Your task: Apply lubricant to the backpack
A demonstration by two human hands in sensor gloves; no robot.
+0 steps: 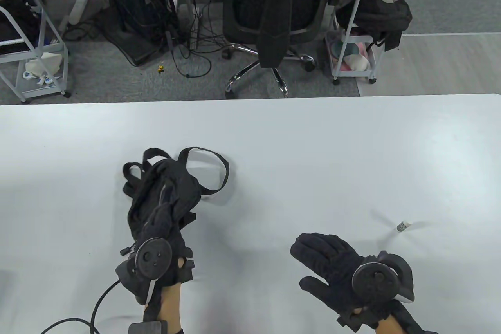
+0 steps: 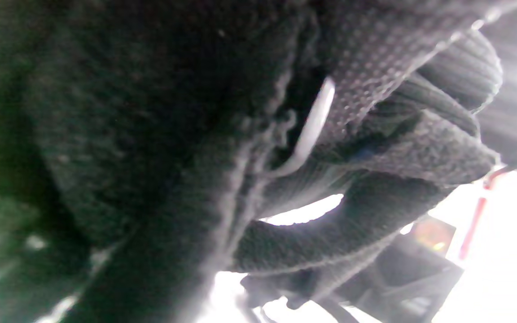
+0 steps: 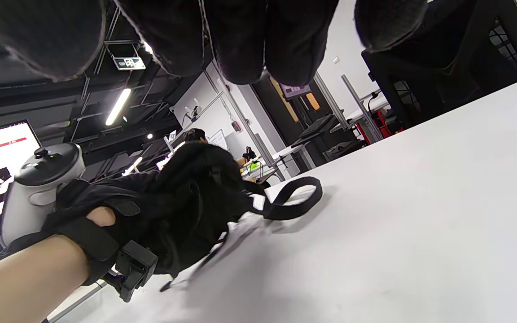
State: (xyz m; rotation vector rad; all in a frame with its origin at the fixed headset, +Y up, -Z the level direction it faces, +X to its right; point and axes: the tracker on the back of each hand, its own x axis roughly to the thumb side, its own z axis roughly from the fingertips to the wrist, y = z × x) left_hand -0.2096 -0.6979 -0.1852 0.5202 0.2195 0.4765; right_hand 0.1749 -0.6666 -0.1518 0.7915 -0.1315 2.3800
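While my left hand (image 1: pixel 158 232) grips the backpack (image 1: pixel 168 189), the lubricant tube (image 1: pixel 402 226) waits.
It lies at two o'clock from my right hand (image 1: pixel 332 261), whose fingers (image 1: pixel 313 246) are spread and holding nothing; its long axis runs toward two o'clock on the surface (image 1: pixel 313 142).

The left hand (image 1: pixel 158 232) is reaching forward, its fingers buried in black fabric and gripping it. The right hand (image 1: pixel 332 261) is hovering palm down, fingers spread loosely, holding nothing.

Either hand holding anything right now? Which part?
The left hand grips the black backpack by bunched fabric at its near end. The right hand is spread and holds nothing; the lubricant tube lies untouched.
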